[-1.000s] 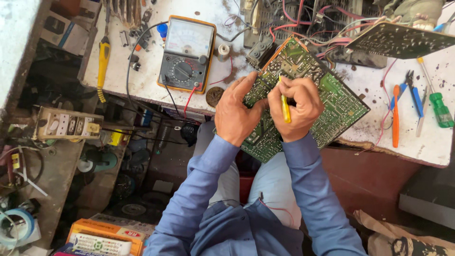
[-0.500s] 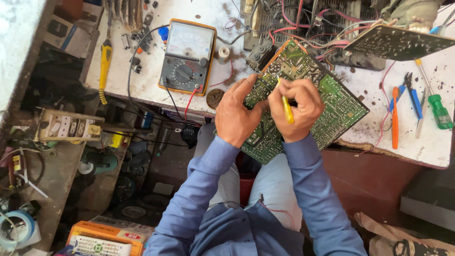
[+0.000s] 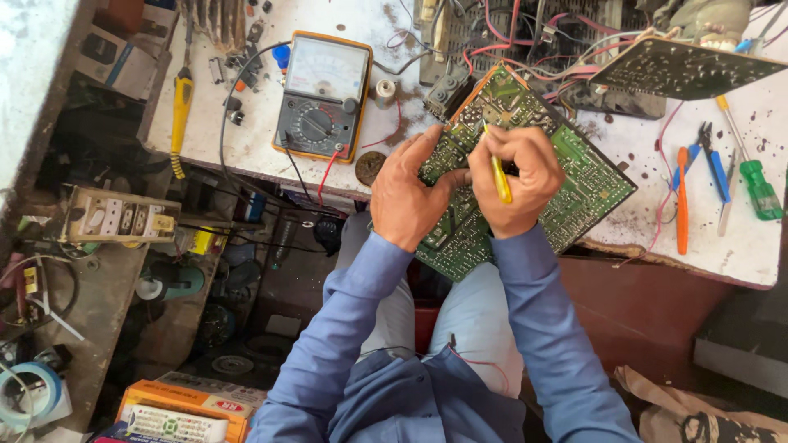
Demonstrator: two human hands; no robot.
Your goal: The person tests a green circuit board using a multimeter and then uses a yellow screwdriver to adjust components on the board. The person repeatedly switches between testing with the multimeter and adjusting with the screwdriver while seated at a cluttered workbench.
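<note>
A green circuit board (image 3: 574, 176) rests tilted on the edge of a white worktable (image 3: 743, 242) and over my lap. My left hand (image 3: 408, 193) grips the board's left edge, thumb on top. My right hand (image 3: 517, 176) is closed around a thin yellow-handled tool (image 3: 498, 176), whose tip touches the board's upper part. Both arms wear blue sleeves.
An analog multimeter (image 3: 322, 97) with red and black leads lies left of the board. A second dark circuit board (image 3: 685, 70) with tangled wires sits at the back right. An orange screwdriver (image 3: 681, 201), blue pliers (image 3: 716, 160) and green screwdriver (image 3: 759, 189) lie right. A yellow tool (image 3: 180, 119) lies left.
My hands and the board have stayed nearly still; the yellow tool's tip has shifted slightly on the board.
</note>
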